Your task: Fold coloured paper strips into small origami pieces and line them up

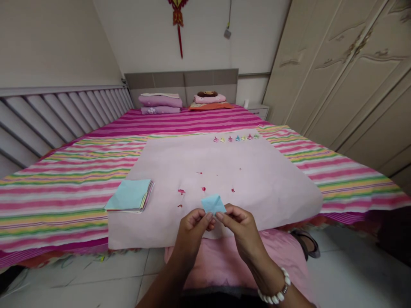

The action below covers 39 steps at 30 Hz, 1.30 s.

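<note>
A small piece of folded light-blue paper (213, 203) is held up between both hands, above the near edge of a large pale sheet (167, 158). My left hand (193, 226) pinches its lower left side between thumb and fingers. On the lower right, my right hand (240, 226) grips it the same way, with the thumb in front. Creases show on the paper's face. The fingertips behind it are partly hidden. To the left lies a stack of square coloured paper (130, 195), light blue on top, over the edge of the pale sheet.
Several small folded paper pieces (237, 138) stand in a row at the sheet's far right. Small red marks or scraps (181, 191) dot its middle. Beneath is a bed with a striped cover (73, 171). A pink cushion (221, 265) lies under my forearms; wardrobe doors (346, 64) rise at right.
</note>
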Each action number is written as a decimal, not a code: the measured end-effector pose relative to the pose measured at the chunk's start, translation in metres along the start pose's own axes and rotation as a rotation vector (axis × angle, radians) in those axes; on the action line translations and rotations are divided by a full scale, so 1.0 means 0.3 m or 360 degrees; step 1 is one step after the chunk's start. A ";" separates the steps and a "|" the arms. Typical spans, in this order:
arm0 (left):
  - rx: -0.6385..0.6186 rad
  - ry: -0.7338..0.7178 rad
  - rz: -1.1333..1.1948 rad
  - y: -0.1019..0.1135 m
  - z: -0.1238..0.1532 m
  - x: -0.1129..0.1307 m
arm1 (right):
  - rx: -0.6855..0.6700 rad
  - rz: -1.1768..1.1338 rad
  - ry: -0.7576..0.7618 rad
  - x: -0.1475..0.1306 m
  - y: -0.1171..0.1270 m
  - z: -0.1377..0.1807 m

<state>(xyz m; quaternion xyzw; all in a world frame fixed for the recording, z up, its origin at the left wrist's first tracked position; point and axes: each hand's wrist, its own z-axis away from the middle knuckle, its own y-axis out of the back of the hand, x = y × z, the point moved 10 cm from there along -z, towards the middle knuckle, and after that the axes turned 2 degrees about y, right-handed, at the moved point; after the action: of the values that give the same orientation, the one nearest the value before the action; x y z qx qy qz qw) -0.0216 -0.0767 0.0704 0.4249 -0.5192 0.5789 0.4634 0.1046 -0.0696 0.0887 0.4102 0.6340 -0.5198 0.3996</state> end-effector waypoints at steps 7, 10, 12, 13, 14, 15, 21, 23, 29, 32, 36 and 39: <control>0.0084 -0.0087 -0.0007 -0.008 0.013 -0.008 | 0.0116 0.0216 0.0174 -0.056 0.037 0.014; 0.0116 -0.0129 -0.0006 -0.011 0.017 0.000 | 0.0143 0.0268 0.0239 -0.065 0.042 0.021; 0.0111 -0.0153 0.0012 -0.017 0.019 0.006 | 0.0107 0.0192 0.0229 -0.058 0.029 0.018; 0.0097 -0.0166 0.0016 -0.021 0.021 0.009 | 0.0064 0.0132 0.0206 -0.051 0.017 0.015; 0.0082 -0.0177 0.0015 -0.026 0.022 0.011 | 0.0016 0.0070 0.0180 -0.043 0.004 0.012; 0.0064 -0.0183 0.0006 -0.031 0.023 0.011 | -0.0028 0.0018 0.0153 -0.035 -0.008 0.009; -0.0075 -0.0173 -0.0186 -0.034 0.015 -0.005 | -0.0038 0.0043 0.0139 -0.019 0.006 0.000; -0.0020 -0.0238 -0.0242 -0.005 0.010 0.017 | -0.0013 0.0153 0.0169 -0.022 0.023 0.000; 0.0026 -0.0546 -0.0361 0.014 0.026 0.145 | -0.0079 0.0312 0.0208 -0.018 0.009 0.011; 0.0013 -0.0614 -0.0415 0.008 0.035 0.171 | -0.0045 0.0387 0.0259 -0.031 0.010 0.015; -0.0034 -0.0589 -0.0414 0.007 0.030 0.163 | -0.0064 0.0508 0.0337 -0.060 0.007 0.021; -0.0091 -0.0547 -0.0514 -0.007 0.028 0.162 | -0.0097 0.0611 0.0414 -0.082 -0.006 0.029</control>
<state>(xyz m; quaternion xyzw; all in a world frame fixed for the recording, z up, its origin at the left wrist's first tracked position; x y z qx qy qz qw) -0.0295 -0.0804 0.1191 0.5814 -0.5321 0.4014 0.4666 0.1122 -0.0810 0.1110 0.5744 0.6059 -0.3576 0.4183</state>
